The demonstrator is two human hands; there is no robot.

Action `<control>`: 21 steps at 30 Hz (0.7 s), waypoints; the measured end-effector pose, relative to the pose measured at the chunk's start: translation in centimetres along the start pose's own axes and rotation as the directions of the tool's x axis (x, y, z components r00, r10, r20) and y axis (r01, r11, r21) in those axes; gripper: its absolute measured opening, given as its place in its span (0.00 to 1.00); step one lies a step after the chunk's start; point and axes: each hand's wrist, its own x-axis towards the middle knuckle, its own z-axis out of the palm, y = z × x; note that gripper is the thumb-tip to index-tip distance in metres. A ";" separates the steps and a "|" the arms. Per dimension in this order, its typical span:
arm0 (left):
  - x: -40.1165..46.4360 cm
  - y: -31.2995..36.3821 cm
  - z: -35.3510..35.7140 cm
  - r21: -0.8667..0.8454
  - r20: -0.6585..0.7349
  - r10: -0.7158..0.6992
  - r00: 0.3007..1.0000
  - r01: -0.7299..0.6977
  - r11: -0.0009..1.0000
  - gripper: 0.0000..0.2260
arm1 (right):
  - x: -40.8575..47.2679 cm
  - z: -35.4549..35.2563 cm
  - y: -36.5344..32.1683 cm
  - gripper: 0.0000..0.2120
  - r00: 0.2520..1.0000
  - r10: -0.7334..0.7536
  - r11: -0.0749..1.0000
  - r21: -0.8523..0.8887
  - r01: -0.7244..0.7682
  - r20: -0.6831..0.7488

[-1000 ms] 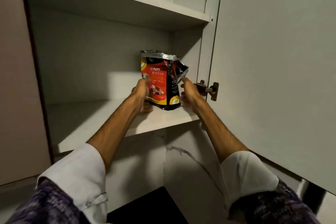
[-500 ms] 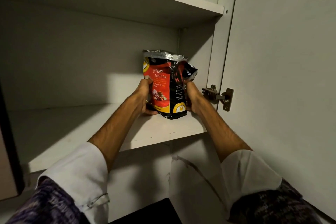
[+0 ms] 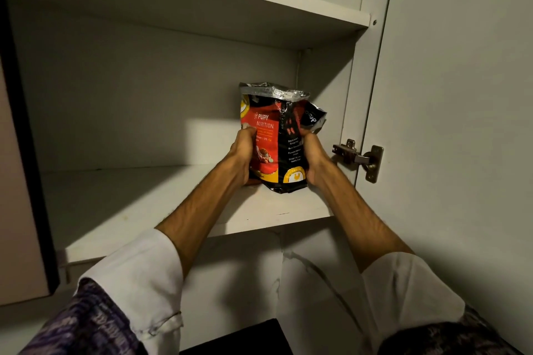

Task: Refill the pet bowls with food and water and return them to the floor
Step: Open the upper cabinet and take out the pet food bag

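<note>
Standing on the shelf (image 3: 144, 202), the puppy food bag (image 3: 275, 135) sits clasped between left grip (image 3: 243, 157) and right grip (image 3: 314, 161).

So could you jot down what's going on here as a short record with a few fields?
place: open white wall cupboard, lower shelf
item: crinkled red and black foil puppy food bag, upright on the shelf
left hand: grips the bag's left side
right hand: grips the bag's right side
door: swung open at right, metal hinge showing
pet bowls: not in view
</note>
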 end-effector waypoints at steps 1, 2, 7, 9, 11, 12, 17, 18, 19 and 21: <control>0.0 -0.1 0.1 0.000 -0.019 0.016 1.000 -0.016 1.000 0.20 | -0.1 0.2 -0.1 0.25 1.000 -0.001 1.000 0.007 0.001 0.007; -0.1 -0.1 0.2 0.000 -0.034 0.039 0.999 -0.039 0.999 0.20 | -0.2 0.3 -0.1 0.24 1.000 0.001 1.000 0.013 -0.001 0.007; -0.8 -0.3 0.5 -0.005 -0.084 0.112 0.990 -0.113 0.994 0.23 | -1.0 0.9 -0.5 0.28 1.000 -0.012 0.999 0.041 0.011 0.018; -1.2 -0.2 0.5 -0.014 -0.100 0.120 0.988 -0.122 0.992 0.25 | -1.8 1.2 -0.8 0.27 0.999 -0.032 0.999 0.043 0.031 0.024; -1.8 -0.1 0.4 -0.020 -0.105 0.122 0.987 -0.125 0.992 0.25 | -2.5 1.2 -1.0 0.25 0.998 -0.043 0.998 0.045 0.042 0.038; -2.1 -0.1 0.4 -0.022 -0.105 0.125 0.987 -0.128 0.991 0.25 | -2.8 1.2 -1.1 0.24 0.998 -0.044 0.998 0.049 0.041 0.047; -4.4 0.2 0.2 -0.040 -0.054 0.149 0.987 -0.151 0.988 0.23 | -5.2 1.7 -1.9 0.24 0.995 -0.046 0.996 0.079 0.040 0.083; -5.2 0.3 0.2 -0.032 -0.046 0.152 0.987 -0.153 0.988 0.22 | -5.8 1.8 -2.0 0.24 0.995 -0.050 0.995 0.091 0.042 0.089; -6.0 0.5 0.2 -0.032 -0.041 0.149 0.988 -0.150 0.988 0.22 | -6.4 1.9 -2.2 0.24 0.995 -0.050 0.994 0.103 0.041 0.088; -7.6 0.8 0.0 -0.034 -0.038 0.139 0.990 -0.141 0.989 0.22 | -7.8 2.2 -2.4 0.24 0.994 -0.049 0.991 0.130 0.037 0.094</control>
